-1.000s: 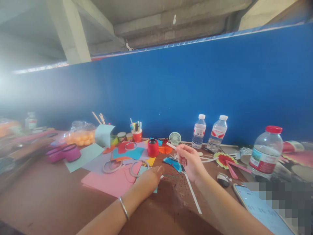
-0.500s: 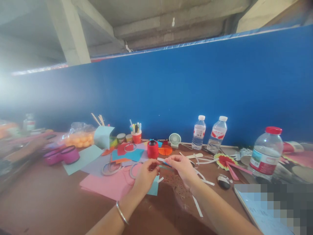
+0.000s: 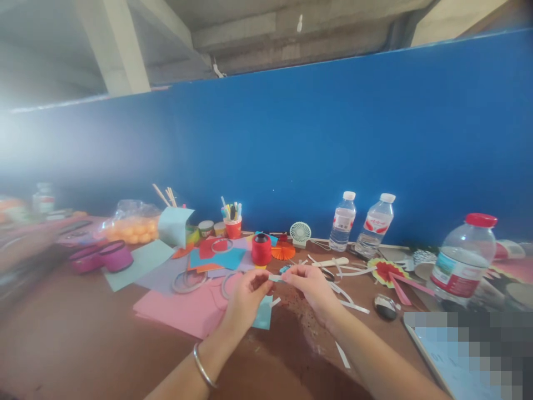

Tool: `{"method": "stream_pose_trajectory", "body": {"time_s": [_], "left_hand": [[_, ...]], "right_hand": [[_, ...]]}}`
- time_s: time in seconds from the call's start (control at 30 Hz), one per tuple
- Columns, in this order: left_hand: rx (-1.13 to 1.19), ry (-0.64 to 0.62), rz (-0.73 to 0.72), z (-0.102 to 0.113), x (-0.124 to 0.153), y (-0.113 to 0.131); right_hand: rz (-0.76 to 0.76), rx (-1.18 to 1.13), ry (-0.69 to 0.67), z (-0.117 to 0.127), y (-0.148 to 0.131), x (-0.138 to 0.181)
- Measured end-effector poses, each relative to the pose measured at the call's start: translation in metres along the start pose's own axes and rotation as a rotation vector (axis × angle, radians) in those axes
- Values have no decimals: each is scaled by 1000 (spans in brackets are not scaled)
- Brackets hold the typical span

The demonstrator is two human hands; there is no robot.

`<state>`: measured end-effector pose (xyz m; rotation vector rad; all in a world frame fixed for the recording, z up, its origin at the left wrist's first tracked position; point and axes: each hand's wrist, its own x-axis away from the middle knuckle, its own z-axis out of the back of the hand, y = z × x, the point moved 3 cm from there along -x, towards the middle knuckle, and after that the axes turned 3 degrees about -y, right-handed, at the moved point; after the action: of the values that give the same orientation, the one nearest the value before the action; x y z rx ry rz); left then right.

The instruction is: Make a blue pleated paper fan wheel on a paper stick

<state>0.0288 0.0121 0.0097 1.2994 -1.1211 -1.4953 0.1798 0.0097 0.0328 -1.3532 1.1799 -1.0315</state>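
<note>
"How many hands are at work there?"

"Two, from where the head camera looks down. The left hand (image 3: 245,300) has thumb and fingers pinched together, and so does the right hand (image 3: 313,291)."

"On what?"

"One small pale strip (image 3: 275,278). It's between the fingertips, just above the table (image 3: 95,339), one hand at either end. A bit of blue paper (image 3: 285,269) shows beside the right fingertips; I can't tell whether it's held."

"Any more strips?"

"Several white strips (image 3: 355,306) to the right, overlapping too much for me to count. One wooden stick (image 3: 333,262) lies near them."

"And past the hands?"

"One red thread spool (image 3: 261,251), one orange pleated paper (image 3: 283,251) next to it, one small fan (image 3: 300,234) and one red cup (image 3: 233,228) full of pens."

"Bottles?"

"Two white-capped bottles (image 3: 343,223) standing side by side, and one bigger red-capped bottle (image 3: 463,261) further right. Another, blurred bottle (image 3: 44,200) stands at the far left."

"Left of the left hand?"

"Pink paper (image 3: 179,312), more than one sheet; two purple rolls (image 3: 119,262), touching; one bag of orange balls (image 3: 133,228)."

"Any jewellery?"

"One silver bangle (image 3: 202,366), on the left wrist."
</note>
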Motion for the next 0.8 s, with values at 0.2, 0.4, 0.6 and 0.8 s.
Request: {"method": "stream_pose_trajectory", "body": {"time_s": [0.2, 0.4, 0.6, 0.8], "left_hand": [[29, 3, 4, 0, 1, 0], [56, 1, 3, 1, 1, -2], [54, 14, 6, -1, 4, 3], [83, 53, -14, 0, 3, 1]], "right_hand": [[-22, 13, -13, -2, 4, -1], [-1, 1, -5, -2, 10, -3], [-31, -9, 6, -2, 10, -3], [-24, 6, 7, -6, 2, 1]]}}
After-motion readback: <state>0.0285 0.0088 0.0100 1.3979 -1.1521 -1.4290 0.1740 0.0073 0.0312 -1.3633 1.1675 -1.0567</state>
